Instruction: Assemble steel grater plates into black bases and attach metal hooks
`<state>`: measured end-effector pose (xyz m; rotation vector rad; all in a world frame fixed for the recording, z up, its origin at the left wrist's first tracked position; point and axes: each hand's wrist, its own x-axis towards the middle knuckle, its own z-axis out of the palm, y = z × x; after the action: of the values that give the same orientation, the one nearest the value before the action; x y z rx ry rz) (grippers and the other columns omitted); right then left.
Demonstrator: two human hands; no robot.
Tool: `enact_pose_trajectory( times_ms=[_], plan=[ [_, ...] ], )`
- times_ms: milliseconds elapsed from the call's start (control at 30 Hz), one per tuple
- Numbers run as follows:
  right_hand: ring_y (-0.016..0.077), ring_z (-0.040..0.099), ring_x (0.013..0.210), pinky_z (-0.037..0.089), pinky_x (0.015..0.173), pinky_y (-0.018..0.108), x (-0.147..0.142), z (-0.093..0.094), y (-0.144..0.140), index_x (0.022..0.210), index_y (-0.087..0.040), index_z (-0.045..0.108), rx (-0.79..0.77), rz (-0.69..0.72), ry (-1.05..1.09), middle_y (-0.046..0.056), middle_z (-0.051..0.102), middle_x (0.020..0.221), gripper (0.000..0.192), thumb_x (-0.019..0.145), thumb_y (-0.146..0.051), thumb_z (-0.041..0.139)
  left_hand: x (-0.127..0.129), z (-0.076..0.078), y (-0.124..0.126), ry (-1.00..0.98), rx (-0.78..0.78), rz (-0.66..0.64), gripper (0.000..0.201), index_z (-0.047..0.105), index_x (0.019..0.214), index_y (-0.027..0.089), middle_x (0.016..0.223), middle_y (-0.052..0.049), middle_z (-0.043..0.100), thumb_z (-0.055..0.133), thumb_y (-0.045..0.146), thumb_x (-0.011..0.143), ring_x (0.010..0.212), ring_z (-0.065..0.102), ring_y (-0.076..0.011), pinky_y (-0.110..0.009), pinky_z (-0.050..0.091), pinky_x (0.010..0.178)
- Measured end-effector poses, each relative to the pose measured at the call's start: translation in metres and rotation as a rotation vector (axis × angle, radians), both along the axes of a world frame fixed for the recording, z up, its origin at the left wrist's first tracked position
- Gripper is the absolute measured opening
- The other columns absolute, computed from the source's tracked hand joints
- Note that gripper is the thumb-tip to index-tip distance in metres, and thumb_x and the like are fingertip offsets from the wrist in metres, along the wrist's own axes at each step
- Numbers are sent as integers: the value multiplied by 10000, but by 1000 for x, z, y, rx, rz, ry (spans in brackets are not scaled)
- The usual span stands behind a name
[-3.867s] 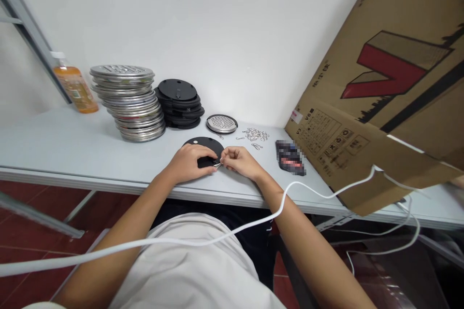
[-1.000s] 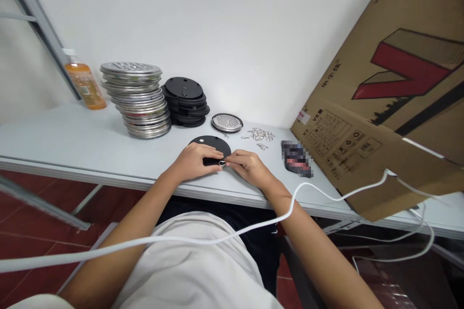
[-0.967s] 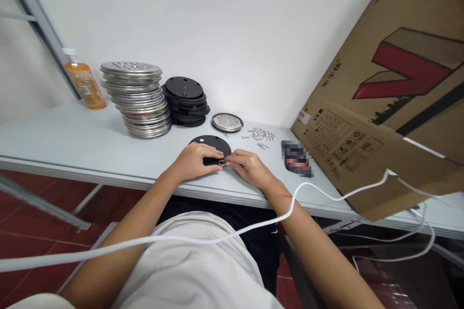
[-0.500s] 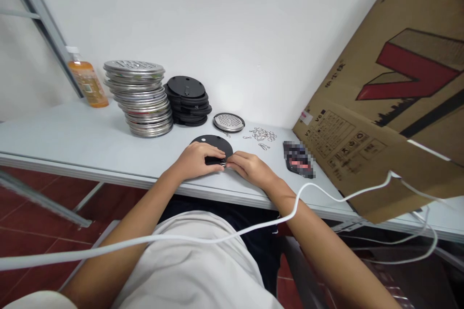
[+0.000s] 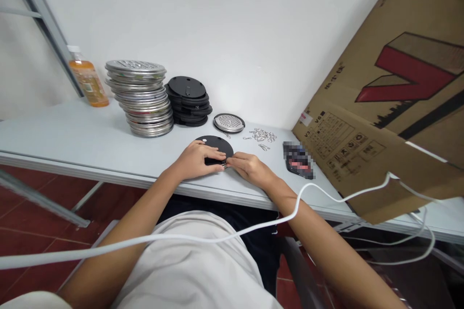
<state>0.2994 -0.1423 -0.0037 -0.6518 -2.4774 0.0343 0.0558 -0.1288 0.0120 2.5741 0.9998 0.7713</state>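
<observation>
A round black disc (image 5: 222,144) with a small white spot lies on the table near its front edge. My left hand (image 5: 198,159) holds it, fingers over the top and thumb along the near rim. At that rim my right hand (image 5: 248,166) is closed in a pinch, with a bit of shiny metal, apparently a small metal clip (image 5: 224,165), at its fingertips. Fingers cover most of the clip. Behind the hands, several loose metal clips (image 5: 264,135) lie in a scattered pile. A round perforated metal grater disc (image 5: 229,122) with a black rim rests beyond the black disc.
A tall stack of metal discs (image 5: 145,101) and a shorter stack of black discs (image 5: 188,101) stand behind to the left, with an orange bottle (image 5: 89,82) farther left. A blurred dark object (image 5: 298,160) lies beside a large cardboard box (image 5: 362,130). A white cable (image 5: 217,237) crosses in front.
The view has shifted very slightly. Both hands stay at the black disc's near rim, with only slight finger movement at the metal clip.
</observation>
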Motion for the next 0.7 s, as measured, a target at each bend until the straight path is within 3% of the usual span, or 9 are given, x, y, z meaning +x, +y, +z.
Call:
enact_pose_trajectory(
  times_ms=[100,367,700],
  plan=[
    [169,656,795,522,677,260,1,0,0,1047,-155,694,-18,18,28,119,678,914,272,1029,-234,435,0,0,0,18,-35,2,340,737,1138,375,1236,40,708,663,537,848,1255,609,-254,-490,275,1182],
    [143,675,756,516,676,233,0,7,9,975,-174,749,-160,116,149,90,721,875,244,1002,-263,523,0,1,1,19,-109,6,345,734,1145,383,1266,54,691,666,536,844,1276,593,-251,-457,285,1191],
    [125,628,640,476,600,223,-1,9,13,895,-174,781,-284,57,165,70,719,781,329,977,-405,561,1,-1,2,19,-139,20,364,734,1145,382,1274,56,684,668,559,834,1292,578,-257,-464,276,1194]
  ],
)
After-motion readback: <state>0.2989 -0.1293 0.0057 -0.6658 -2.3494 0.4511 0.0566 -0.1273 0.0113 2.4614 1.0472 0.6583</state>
